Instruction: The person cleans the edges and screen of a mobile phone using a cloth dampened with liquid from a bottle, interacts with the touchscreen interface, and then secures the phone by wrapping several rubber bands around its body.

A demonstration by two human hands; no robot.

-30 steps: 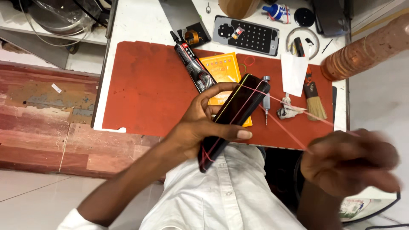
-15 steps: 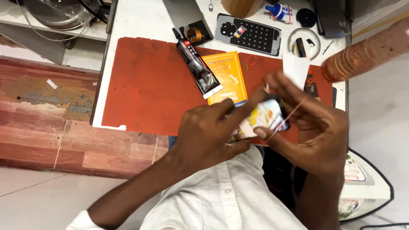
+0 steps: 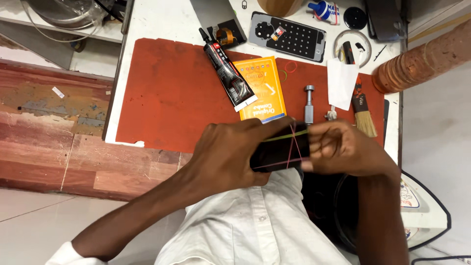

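Both hands hold a dark phone point(image 3: 279, 153) above the near edge of the red mat point(image 3: 167, 98), close to the person's white shirt point(image 3: 255, 225). The left hand point(image 3: 230, 154) has its grip closed around the phone's left end, fingers over the top edge. The right hand point(image 3: 343, 147) grips the right end, fingers curled shut on it. Thin rubber bands point(image 3: 290, 142) cross the phone's face. Just beyond on the mat lie a yellow packet point(image 3: 265, 93), a black glue tube point(image 3: 226, 69), a metal tool point(image 3: 309, 103) and a brush point(image 3: 362, 110).
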